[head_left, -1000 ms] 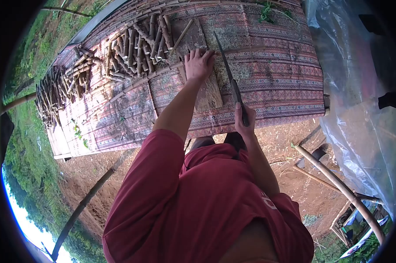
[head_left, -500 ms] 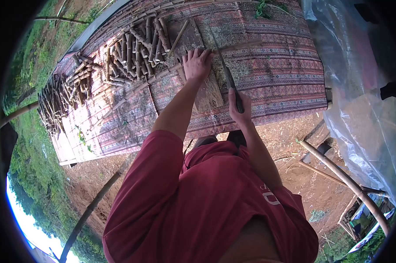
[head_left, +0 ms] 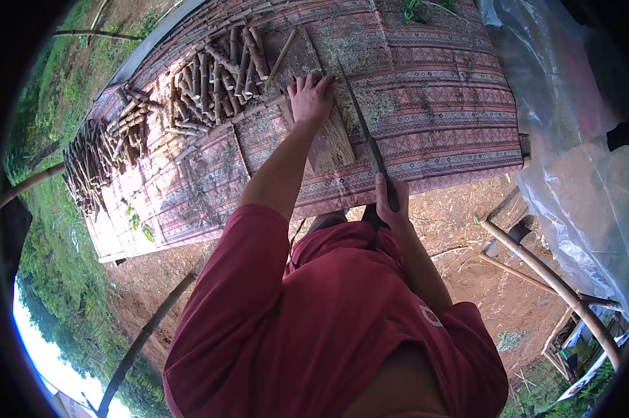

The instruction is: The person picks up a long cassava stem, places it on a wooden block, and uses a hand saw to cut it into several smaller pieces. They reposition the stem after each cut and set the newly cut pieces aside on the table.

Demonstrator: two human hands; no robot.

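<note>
My right hand [head_left: 392, 200] is closed round the dark handle of a hand saw [head_left: 363, 122]. Its long thin blade points away from me and lies just right of my left fingers. My left hand [head_left: 311, 99] presses down with curled fingers on a woody stem [head_left: 366, 74] lying crosswise under the blade. Beneath that hand is a wooden board [head_left: 334, 146] with a rough, pale surface. The fingers partly hide the stem, and the depth of any cut cannot be seen. Pale sawdust lies around the blade.
A pile of short cut stem pieces [head_left: 217, 76] lies left of my hands, with more in a row [head_left: 95, 164] at the table's far left. Patterned cloth [head_left: 453, 125] covers the table. Clear plastic sheeting [head_left: 558, 139] hangs at the right; a wooden pole [head_left: 547, 279] slants below it.
My right hand has pulled the saw back toward my body and slightly right. My left hand stays in nearly the same place on the stem.
</note>
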